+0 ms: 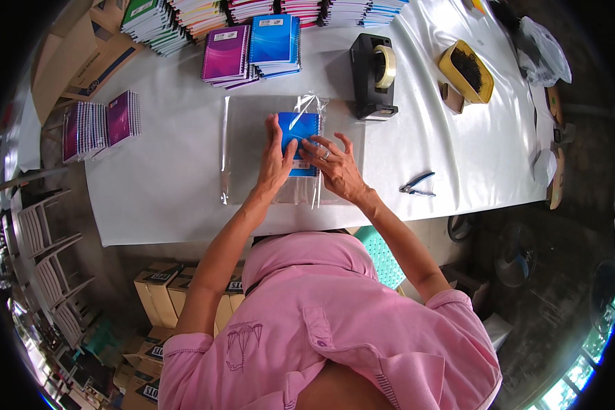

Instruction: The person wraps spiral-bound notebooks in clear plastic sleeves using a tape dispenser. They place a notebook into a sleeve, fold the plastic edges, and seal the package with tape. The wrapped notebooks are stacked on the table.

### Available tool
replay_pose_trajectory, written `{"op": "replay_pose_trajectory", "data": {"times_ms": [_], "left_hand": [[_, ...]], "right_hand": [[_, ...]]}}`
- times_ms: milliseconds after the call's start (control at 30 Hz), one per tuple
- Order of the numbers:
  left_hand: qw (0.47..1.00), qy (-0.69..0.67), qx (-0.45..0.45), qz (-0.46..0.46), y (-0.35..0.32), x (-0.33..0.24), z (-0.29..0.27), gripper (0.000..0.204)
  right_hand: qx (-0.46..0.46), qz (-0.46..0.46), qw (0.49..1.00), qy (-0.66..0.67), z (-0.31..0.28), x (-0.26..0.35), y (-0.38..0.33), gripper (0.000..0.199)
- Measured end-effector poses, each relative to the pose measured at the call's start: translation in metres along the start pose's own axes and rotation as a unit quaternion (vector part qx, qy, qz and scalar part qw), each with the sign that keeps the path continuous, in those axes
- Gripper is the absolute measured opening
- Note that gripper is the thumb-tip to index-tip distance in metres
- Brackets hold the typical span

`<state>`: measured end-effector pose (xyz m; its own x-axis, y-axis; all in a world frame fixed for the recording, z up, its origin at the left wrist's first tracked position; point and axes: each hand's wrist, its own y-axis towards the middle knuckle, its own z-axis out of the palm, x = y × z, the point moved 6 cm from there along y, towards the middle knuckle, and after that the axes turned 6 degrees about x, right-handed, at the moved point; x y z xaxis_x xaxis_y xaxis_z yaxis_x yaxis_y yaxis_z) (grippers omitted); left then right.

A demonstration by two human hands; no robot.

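A blue spiral notebook [301,125] lies under my two hands, on a clear plastic wrap [242,154] spread over the table. My left hand [277,156] grips its left edge, with the thumb across the cover and the fingers along the side. Against the spiral edge on the right rests my right hand [337,166]. Its fingers are spread, some tips touching the cover and one raised. Shiny creases of plastic run along the notebook's top and right side. Whether more notebooks lie beneath it cannot be seen.
Behind are a purple notebook stack [225,55], a blue stack [275,41] and a black tape dispenser [372,78]. Diagonal cutters [418,184] and a yellow tub [482,89] of small dark pieces lie right. Wrapped purple notebooks [85,133] and a cardboard box [102,65] stand left.
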<state>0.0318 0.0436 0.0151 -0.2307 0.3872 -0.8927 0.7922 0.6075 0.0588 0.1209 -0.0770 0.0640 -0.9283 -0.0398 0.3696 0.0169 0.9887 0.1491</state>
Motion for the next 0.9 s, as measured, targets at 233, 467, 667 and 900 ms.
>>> {"op": "replay_pose_trajectory", "data": {"times_ms": [233, 467, 667, 900], "left_hand": [[1.0, 0.002, 0.016, 0.003, 0.001, -0.008, -0.003, 0.066], [1.0, 0.015, 0.012, 0.001, -0.003, -0.006, -0.005, 0.066], [1.0, 0.007, 0.003, -0.005, -0.003, -0.004, -0.004, 0.066], [0.881, 0.463, -0.044, -0.086, -0.056, 0.033, -0.061, 0.057]], "right_hand": [[-0.031, 0.011, 0.983, 0.183, -0.02, -0.121, 0.1, 0.02], [-0.166, 0.116, 0.95, 0.239, -0.037, -0.149, 0.112, 0.015], [-0.022, 0.018, 0.997, 0.065, -0.002, 0.001, 0.018, 0.034], [-0.033, 0.035, 0.999, 0.003, -0.008, 0.035, 0.017, 0.034]]}}
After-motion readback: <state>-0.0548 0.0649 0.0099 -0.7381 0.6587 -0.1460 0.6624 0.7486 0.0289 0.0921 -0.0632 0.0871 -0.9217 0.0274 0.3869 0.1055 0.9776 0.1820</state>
